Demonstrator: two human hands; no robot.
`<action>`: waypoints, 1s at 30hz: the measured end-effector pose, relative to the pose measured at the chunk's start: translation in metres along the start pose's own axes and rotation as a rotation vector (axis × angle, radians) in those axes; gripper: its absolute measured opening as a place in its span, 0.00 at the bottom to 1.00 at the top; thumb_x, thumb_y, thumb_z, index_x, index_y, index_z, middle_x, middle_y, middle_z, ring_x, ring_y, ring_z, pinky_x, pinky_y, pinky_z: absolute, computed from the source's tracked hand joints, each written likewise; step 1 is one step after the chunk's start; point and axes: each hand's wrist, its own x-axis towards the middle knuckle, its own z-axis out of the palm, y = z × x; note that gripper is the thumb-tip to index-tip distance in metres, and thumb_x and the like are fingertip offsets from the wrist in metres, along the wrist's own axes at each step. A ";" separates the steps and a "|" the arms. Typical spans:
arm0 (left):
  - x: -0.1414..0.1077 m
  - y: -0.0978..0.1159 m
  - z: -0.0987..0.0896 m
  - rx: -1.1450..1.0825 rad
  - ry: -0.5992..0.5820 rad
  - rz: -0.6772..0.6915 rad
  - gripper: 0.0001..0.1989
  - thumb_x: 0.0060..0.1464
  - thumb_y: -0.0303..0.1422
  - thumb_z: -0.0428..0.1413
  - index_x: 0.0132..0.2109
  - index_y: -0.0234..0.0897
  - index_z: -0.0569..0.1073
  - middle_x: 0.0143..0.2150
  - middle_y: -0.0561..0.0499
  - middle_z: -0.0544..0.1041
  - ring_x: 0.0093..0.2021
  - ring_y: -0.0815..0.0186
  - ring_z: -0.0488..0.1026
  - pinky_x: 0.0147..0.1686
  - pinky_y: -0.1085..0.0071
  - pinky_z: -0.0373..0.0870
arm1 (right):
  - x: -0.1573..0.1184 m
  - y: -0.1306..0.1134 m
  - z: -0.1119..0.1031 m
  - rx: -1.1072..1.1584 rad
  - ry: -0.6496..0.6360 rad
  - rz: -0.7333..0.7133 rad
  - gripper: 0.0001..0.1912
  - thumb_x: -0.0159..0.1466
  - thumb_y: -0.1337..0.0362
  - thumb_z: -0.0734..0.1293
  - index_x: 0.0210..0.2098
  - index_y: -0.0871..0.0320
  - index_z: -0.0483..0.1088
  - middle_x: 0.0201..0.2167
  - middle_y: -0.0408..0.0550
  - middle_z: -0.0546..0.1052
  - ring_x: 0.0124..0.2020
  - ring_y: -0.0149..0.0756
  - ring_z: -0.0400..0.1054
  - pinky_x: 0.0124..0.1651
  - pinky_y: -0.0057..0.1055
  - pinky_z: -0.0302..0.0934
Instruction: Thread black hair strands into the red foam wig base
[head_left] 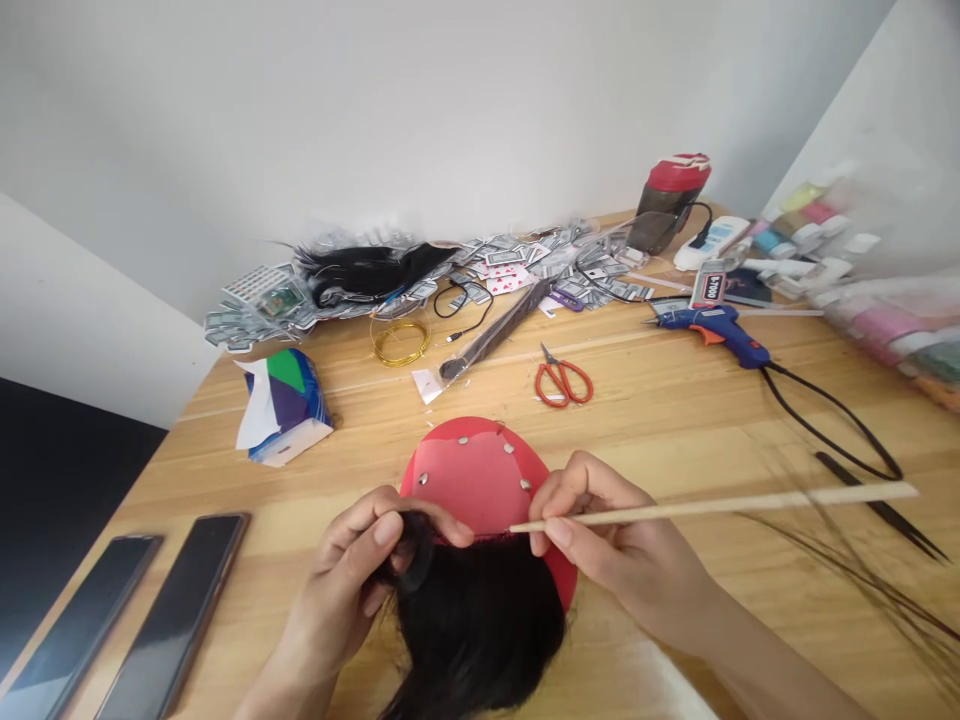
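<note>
A round red disc (472,492) with a paler inner panel lies in front of me, several small shiny bits dotted along its rim. Black hair (480,620) covers its lower half and hangs toward me, its upper edge running straight across the disc. My left hand (360,560) is closed on a curled lock of black hair (412,550) at the left of that edge; its index finger reaches to the edge. Between the fingers of my right hand (600,520) is a thin wooden stick (712,505), its pointed tip at the hair's upper edge.
Red-handled scissors (562,380) lie behind the disc, a blue glue gun (712,330) with its cord to the right. Black tweezers (885,508) and loose strands are at right. Two phones (176,620) and a tissue pack (285,405) are left. Playing cards (510,278) pile along the wall.
</note>
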 end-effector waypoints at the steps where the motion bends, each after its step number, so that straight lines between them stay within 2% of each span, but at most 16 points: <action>1: 0.000 0.000 0.000 0.002 -0.001 -0.001 0.27 0.46 0.54 0.70 0.25 0.34 0.72 0.25 0.50 0.76 0.20 0.77 0.50 0.16 0.82 0.38 | 0.000 -0.001 0.000 -0.020 -0.003 0.004 0.08 0.68 0.62 0.67 0.32 0.54 0.68 0.28 0.47 0.78 0.29 0.37 0.69 0.32 0.31 0.62; 9: -0.001 0.000 0.004 -0.042 0.070 -0.018 0.30 0.42 0.53 0.72 0.23 0.34 0.67 0.25 0.50 0.76 0.20 0.77 0.50 0.16 0.84 0.41 | 0.002 -0.003 0.000 -0.027 0.019 -0.003 0.08 0.67 0.63 0.68 0.31 0.54 0.68 0.26 0.45 0.78 0.29 0.37 0.70 0.32 0.30 0.62; 19: -0.002 -0.004 0.001 0.014 0.027 0.039 0.28 0.49 0.54 0.68 0.25 0.35 0.67 0.27 0.47 0.79 0.20 0.77 0.50 0.16 0.83 0.42 | 0.000 0.005 -0.002 0.021 -0.015 -0.015 0.08 0.70 0.63 0.68 0.34 0.54 0.68 0.30 0.44 0.79 0.33 0.34 0.70 0.36 0.29 0.62; 22: -0.003 -0.004 0.002 0.022 0.059 0.018 0.29 0.46 0.56 0.68 0.25 0.35 0.67 0.25 0.50 0.76 0.20 0.77 0.50 0.16 0.83 0.43 | -0.001 0.007 -0.004 0.010 -0.022 -0.020 0.07 0.70 0.64 0.67 0.34 0.54 0.69 0.31 0.43 0.79 0.33 0.33 0.70 0.36 0.29 0.62; 26: -0.003 -0.002 0.005 0.008 0.120 0.003 0.30 0.42 0.56 0.70 0.25 0.34 0.68 0.22 0.57 0.66 0.19 0.79 0.48 0.15 0.86 0.43 | 0.001 0.006 -0.004 0.018 -0.025 -0.018 0.07 0.70 0.64 0.67 0.34 0.54 0.68 0.31 0.44 0.79 0.33 0.33 0.70 0.36 0.29 0.62; 30: -0.003 -0.003 0.006 0.004 0.153 -0.001 0.31 0.41 0.58 0.70 0.25 0.34 0.69 0.22 0.58 0.64 0.19 0.80 0.49 0.14 0.88 0.44 | 0.002 0.003 -0.004 0.022 -0.031 -0.014 0.08 0.69 0.64 0.68 0.33 0.55 0.68 0.30 0.44 0.78 0.32 0.34 0.70 0.36 0.30 0.62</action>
